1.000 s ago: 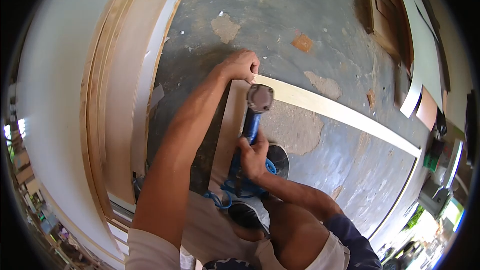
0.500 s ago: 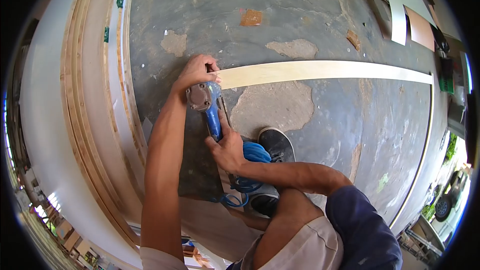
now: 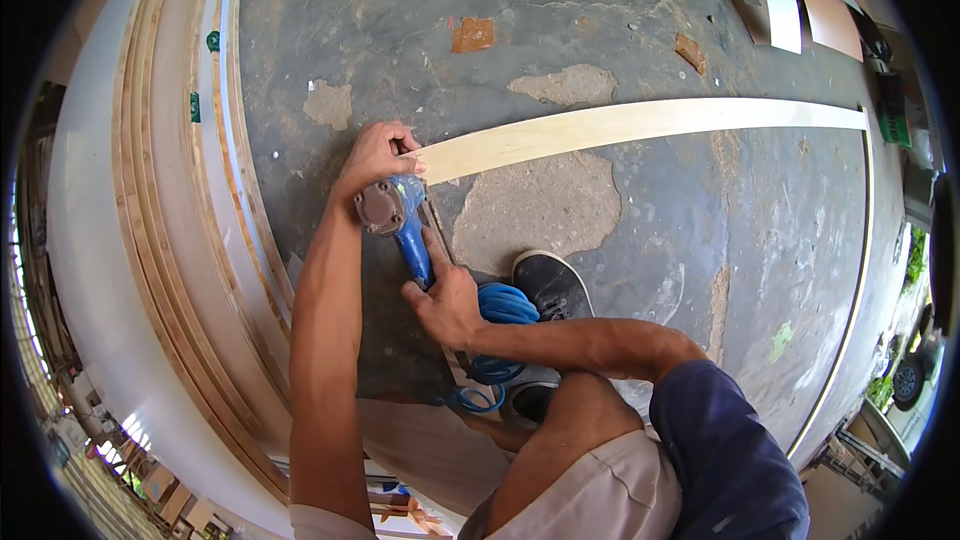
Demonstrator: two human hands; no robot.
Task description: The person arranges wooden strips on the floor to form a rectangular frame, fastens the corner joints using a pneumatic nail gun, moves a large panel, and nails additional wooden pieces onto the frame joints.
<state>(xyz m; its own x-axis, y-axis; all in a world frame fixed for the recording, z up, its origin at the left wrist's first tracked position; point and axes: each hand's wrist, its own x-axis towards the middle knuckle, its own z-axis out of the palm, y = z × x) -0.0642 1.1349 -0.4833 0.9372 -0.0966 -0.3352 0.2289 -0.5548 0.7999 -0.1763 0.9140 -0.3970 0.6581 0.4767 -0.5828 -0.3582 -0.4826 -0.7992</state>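
My left hand (image 3: 380, 155) pinches the near-left end of a long pale wooden strip (image 3: 600, 125), at the corner of a frame lying on the floor. Wrapped round the blue handle of a nail gun (image 3: 412, 240), my right hand (image 3: 448, 305) holds the tool with its round grey cap toward the left forearm. The tool's nose is at the corner, close to my left fingers; the exact contact is hidden. A coiled blue hose (image 3: 505, 305) lies beside my right wrist.
Tall boards (image 3: 150, 190) with wooden edges stand at the left. My dark shoe (image 3: 552, 285) is on the worn grey floor (image 3: 640, 260). Another thin strip (image 3: 858, 290) of the frame runs down the right side. Sheet pieces (image 3: 825, 15) lie at the upper right.
The view has turned and shifted, so the strip now runs across more level and the hands appear farther left. Both hands keep their holds; the tool's head tilts more to the left.
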